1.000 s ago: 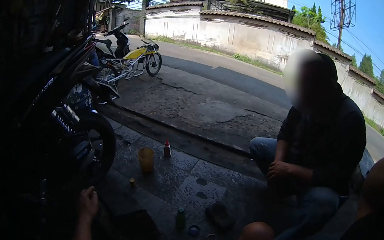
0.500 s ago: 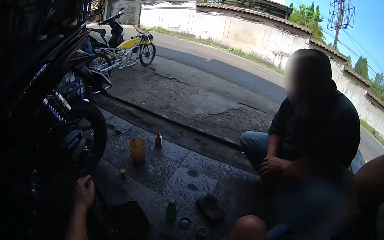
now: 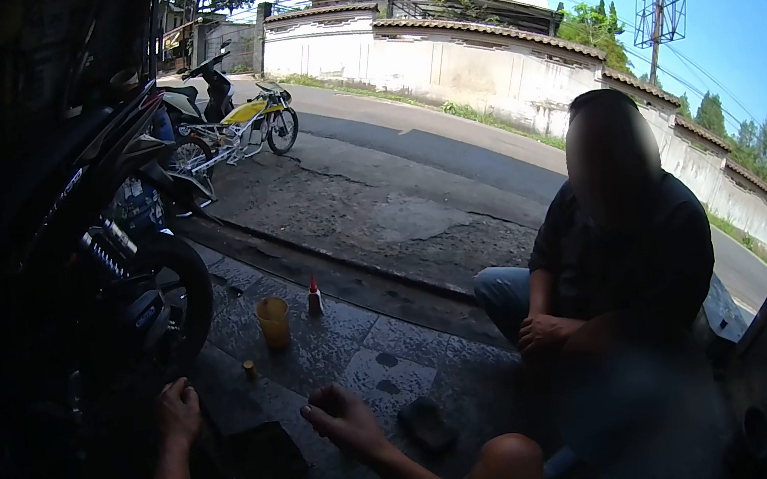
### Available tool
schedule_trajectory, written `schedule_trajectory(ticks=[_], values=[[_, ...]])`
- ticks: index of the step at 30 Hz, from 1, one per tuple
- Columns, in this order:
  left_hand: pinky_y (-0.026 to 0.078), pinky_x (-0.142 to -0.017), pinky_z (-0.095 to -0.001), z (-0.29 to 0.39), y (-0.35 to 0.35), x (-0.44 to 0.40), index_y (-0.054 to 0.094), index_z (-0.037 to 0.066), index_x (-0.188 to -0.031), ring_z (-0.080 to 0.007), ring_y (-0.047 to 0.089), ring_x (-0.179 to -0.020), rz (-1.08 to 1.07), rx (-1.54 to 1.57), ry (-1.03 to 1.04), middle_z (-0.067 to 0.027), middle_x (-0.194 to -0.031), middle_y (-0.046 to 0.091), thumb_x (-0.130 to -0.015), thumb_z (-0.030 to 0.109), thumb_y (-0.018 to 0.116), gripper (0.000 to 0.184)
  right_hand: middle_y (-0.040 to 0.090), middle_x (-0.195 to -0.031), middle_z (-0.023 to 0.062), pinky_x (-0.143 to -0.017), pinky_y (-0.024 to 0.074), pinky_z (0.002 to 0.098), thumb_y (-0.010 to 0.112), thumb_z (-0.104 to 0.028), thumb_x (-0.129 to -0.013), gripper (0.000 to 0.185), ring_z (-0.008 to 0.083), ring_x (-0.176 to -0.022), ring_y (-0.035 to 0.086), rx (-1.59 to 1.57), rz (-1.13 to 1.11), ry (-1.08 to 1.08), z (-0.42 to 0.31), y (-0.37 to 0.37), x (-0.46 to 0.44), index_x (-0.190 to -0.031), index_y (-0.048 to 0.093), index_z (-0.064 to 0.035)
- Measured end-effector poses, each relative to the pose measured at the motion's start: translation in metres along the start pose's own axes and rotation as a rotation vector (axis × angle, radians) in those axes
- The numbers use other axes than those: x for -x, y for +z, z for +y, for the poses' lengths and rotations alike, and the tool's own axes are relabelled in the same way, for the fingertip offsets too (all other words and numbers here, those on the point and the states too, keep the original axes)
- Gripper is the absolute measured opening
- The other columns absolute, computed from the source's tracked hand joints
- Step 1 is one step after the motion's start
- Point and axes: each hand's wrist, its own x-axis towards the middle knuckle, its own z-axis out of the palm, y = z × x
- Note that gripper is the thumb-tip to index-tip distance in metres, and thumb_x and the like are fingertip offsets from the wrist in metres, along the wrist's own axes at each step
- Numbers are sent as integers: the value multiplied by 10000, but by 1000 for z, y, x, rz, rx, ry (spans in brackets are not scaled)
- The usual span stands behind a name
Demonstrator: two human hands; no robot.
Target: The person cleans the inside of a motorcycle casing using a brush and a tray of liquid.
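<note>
My left hand [image 3: 179, 414] is low beside the rear wheel [image 3: 195, 296] of a dark motorcycle [image 3: 108, 199]. Its fingers are curled together; deep shadow hides whatever they may hold. My right hand [image 3: 346, 422] hangs over the tiled floor, thumb and fingers bent into a pinch. A small pale spot shows at its fingertips, too small to name. Beyond the hands stand a yellow plastic cup [image 3: 274, 324], a small bottle with a red nozzle [image 3: 314, 297] and a little yellow cap-like piece [image 3: 249, 370]. Below my left hand lies a dark flat object [image 3: 262, 455].
A person [image 3: 619, 220] squats at the right with hands together [image 3: 546, 332]. A dark block-like item [image 3: 424, 423] lies near my right forearm. My bent knee [image 3: 508, 467] is at the bottom. Outside, a yellow motorbike [image 3: 246, 115] stands by the road, before a white wall [image 3: 466, 63].
My right arm has swung in from the right to the middle, now covering the spot where the green bottle and small round lids stood. My left hand stays near the wheel.
</note>
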Motion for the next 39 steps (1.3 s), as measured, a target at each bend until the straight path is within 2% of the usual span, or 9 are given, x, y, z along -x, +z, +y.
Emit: schedule_trajectory(ticks=[1, 4, 10, 19, 27, 30, 31, 34, 39], values=[[517, -960, -437, 3, -5, -2, 702, -24, -1135, -403, 652, -1086, -6, -15, 11, -245, -1156, 679, -895, 219, 570, 366, 633, -927, 69, -721, 511, 301, 716, -333, -937, 391, 124, -812, 597, -44, -82, 52, 57, 22, 9, -1095, 596, 4], [510, -959, -442, 18, -16, 2, 692, -43, -1140, -411, 645, -1087, -29, -22, -51, -263, -1153, 672, -904, 210, 564, 369, 698, -1135, 158, -940, 518, 382, 717, -368, -902, 465, 268, -1097, 670, 275, -412, 287, 131, 53, 63, -1177, 639, -2], [502, -955, -448, -2, -9, -7, 678, -55, -1160, -417, 642, -1069, -18, -32, -52, -267, -1131, 671, -926, 215, 558, 377, 701, -1145, 190, -915, 531, 405, 708, -388, -895, 473, 314, -1068, 683, 384, -625, 277, 170, 82, 98, -1160, 647, -1], [492, -975, -450, -13, -11, -2, 677, -55, -1173, -415, 630, -1106, -15, 17, -126, -269, -1157, 663, -923, 224, 563, 392, 704, -1136, 203, -900, 538, 418, 705, -372, -890, 461, 331, -1060, 686, 501, -579, 413, 197, 79, 99, -1156, 652, 1], [480, -1005, -444, -10, -22, -5, 663, -47, -1208, -422, 613, -1149, -41, -68, -158, -277, -1196, 652, -948, 248, 539, 413, 717, -1052, 215, -855, 549, 435, 700, -316, -893, 397, 356, -985, 706, 439, -493, 226, 170, 71, 98, -1103, 642, 15], [450, -1059, -417, -126, 36, -31, 598, -63, -1299, -354, 590, -1234, -44, 22, -61, -243, -1293, 622, -1021, 250, 487, 433, 714, -1024, 221, -835, 545, 444, 694, -293, -897, 361, 362, -962, 707, 382, -263, 224, 142, 34, 112, -1064, 631, 21], [435, -1076, -404, -121, 27, -34, 582, -67, -1320, -350, 568, -1265, -106, 6, -91, -243, -1314, 611, -1028, 267, 482, 455, 713, -1014, 223, -824, 542, 447, 692, -283, -899, 348, 363, -952, 706, 373, -258, 149, 136, 34, 110, -1047, 625, 24], [455, -1053, -410, -110, 6, -33, 595, -59, -1311, -363, 590, -1237, -130, 33, -101, -241, -1312, 617, -1024, 270, 472, 454, 712, -1023, 219, -828, 539, 432, 688, -309, -902, 381, 356, -959, 703, 367, -164, 281, 129, 19, 105, -1065, 628, 30], [489, -988, -419, -56, -15, -13, 640, -27, -1272, -373, 632, -1164, -47, 10, -162, -246, -1226, 656, -1000, 258, 488, 422, 709, -1083, 217, -887, 529, 428, 689, -352, -900, 427, 354, -1032, 689, 368, -316, 307, 153, 38, 106, -1100, 642, 22]])
